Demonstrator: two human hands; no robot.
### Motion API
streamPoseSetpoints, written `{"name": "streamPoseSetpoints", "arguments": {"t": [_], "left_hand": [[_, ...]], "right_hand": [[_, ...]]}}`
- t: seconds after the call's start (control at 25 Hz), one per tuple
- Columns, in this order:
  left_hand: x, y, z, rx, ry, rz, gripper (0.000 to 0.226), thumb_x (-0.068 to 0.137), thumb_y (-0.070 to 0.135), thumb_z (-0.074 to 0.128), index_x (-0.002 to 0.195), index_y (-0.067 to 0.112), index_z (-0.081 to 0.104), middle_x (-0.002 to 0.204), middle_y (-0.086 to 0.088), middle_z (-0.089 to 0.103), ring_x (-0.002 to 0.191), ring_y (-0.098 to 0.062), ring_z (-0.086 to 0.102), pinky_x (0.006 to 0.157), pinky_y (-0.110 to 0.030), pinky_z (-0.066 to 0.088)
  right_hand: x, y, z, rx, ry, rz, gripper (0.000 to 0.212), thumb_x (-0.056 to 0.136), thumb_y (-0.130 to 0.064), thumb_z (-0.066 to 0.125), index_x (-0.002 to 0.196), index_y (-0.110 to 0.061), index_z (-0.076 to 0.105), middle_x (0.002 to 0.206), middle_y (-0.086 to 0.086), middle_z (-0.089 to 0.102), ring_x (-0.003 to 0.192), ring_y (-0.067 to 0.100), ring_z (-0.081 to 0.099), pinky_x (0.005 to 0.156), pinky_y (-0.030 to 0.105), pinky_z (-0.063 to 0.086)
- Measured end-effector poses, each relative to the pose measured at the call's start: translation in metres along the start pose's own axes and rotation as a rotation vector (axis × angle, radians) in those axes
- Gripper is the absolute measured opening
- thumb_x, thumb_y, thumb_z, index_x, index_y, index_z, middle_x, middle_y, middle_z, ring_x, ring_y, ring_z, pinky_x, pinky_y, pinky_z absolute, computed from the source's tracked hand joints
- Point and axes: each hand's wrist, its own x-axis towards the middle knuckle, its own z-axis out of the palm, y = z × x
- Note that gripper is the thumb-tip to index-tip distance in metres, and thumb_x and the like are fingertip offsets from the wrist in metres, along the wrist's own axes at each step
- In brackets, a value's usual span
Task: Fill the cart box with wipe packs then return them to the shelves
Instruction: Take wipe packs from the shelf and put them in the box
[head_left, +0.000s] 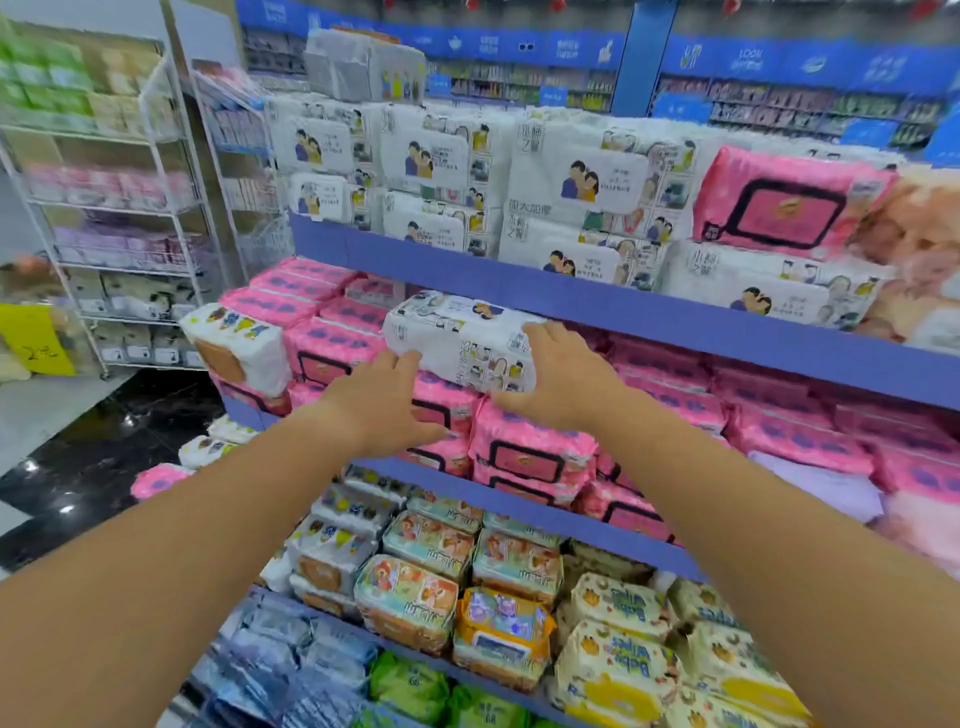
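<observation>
A white wipe pack with cartoon figures lies on top of pink wipe packs on the middle shelf. My left hand touches its left end, fingers spread. My right hand grips its right end, fingers over the top and thumb below. Matching white packs are stacked on the shelf above. The cart box is out of view.
The purple shelf edge runs just above the held pack. Lower shelves carry colourful wipe packs and yellow ones. A white wire rack stands at the left over dark glossy floor.
</observation>
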Motion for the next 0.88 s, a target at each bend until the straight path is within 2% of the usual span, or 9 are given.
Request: {"name": "streamPoseSetpoints", "arguments": {"t": [0.12,0.24,0.4,0.52,0.6,0.64,0.72,0.8,0.88], "left_hand": [[0.019,-0.009,0.004,-0.077,-0.016,-0.034,0.107,0.085,0.064,0.066,0.162,0.017,0.008,0.167,-0.009,0.017,0.151,-0.032,0.026,0.118,-0.051,0.034],[0.020,-0.043,0.002,-0.038,0.042,-0.123,0.099,0.088,0.064,0.062,0.161,0.018,0.012,0.164,-0.008,0.023,0.148,-0.031,0.031,0.114,-0.048,0.038],[0.028,-0.146,-0.001,-0.099,0.152,-0.518,0.099,0.088,0.064,0.061,0.158,0.011,0.017,0.158,-0.017,0.026,0.143,-0.040,0.033,0.111,-0.054,0.039],[0.054,-0.207,-0.004,-0.418,0.318,-0.815,0.114,0.077,0.070,0.069,0.156,0.006,0.018,0.159,-0.020,0.028,0.141,-0.042,0.038,0.110,-0.053,0.041],[0.073,-0.231,-0.006,-0.783,0.410,-0.986,0.126,0.060,0.078,0.073,0.150,0.002,0.027,0.149,-0.022,0.046,0.131,-0.039,0.050,0.098,-0.048,0.051],[0.086,-0.241,-0.002,-0.956,0.407,-0.986,0.121,0.058,0.080,0.071,0.143,0.001,0.037,0.139,-0.020,0.056,0.117,-0.036,0.059,0.082,-0.044,0.056],[0.105,-0.252,0.007,-1.175,0.290,-0.883,0.083,0.082,0.072,0.061,0.132,0.006,0.055,0.123,-0.012,0.067,0.086,-0.029,0.064,0.058,-0.034,0.049],[0.121,-0.256,0.015,-1.310,0.254,-0.861,0.062,0.094,0.062,0.056,0.130,0.011,0.064,0.120,-0.008,0.071,0.091,-0.028,0.067,0.069,-0.036,0.052],[0.131,-0.257,0.024,-1.430,0.240,-0.901,0.052,0.094,0.060,0.058,0.120,0.016,0.069,0.114,-0.005,0.073,0.096,-0.026,0.068,0.087,-0.045,0.053]], "right_hand": [[0.051,0.008,0.006,0.008,-0.056,0.026,0.105,0.081,-0.065,0.068,0.155,-0.010,0.020,0.156,0.014,0.028,0.142,0.037,0.030,0.113,0.051,0.035],[0.089,0.006,0.007,-0.138,-0.118,0.034,0.107,0.075,-0.076,0.064,0.154,-0.014,0.025,0.154,0.013,0.028,0.137,0.039,0.032,0.110,0.054,0.038],[0.121,-0.001,0.013,-0.316,-0.069,0.054,0.105,0.068,-0.087,0.057,0.143,-0.015,0.044,0.145,0.015,0.036,0.128,0.038,0.041,0.104,0.049,0.041],[0.128,-0.006,0.027,-0.281,-0.050,0.126,0.119,0.048,-0.095,0.061,0.133,-0.013,0.047,0.128,0.015,0.038,0.120,0.040,0.042,0.098,0.049,0.045],[0.144,0.003,0.049,-0.315,-0.037,0.107,0.135,0.026,-0.108,0.041,0.126,-0.018,0.049,0.102,0.008,0.032,0.104,0.036,0.044,0.089,0.047,0.049],[0.148,0.008,0.056,-0.286,-0.031,0.079,0.135,0.021,-0.109,0.034,0.120,-0.020,0.050,0.094,0.005,0.027,0.097,0.034,0.043,0.085,0.045,0.048],[0.146,0.002,0.053,-0.230,-0.013,0.052,0.110,0.027,-0.100,0.055,0.095,-0.014,0.042,0.088,0.000,0.030,0.092,0.033,0.044,0.081,0.041,0.042],[0.133,-0.016,0.039,-0.179,0.010,0.044,0.087,0.045,-0.079,0.078,0.086,-0.016,0.035,0.084,-0.002,0.033,0.087,0.030,0.040,0.074,0.039,0.034],[0.127,-0.022,0.035,-0.104,-0.031,0.074,0.081,0.057,-0.065,0.085,0.095,-0.014,0.035,0.086,0.002,0.038,0.082,0.027,0.042,0.064,0.038,0.034]]}}
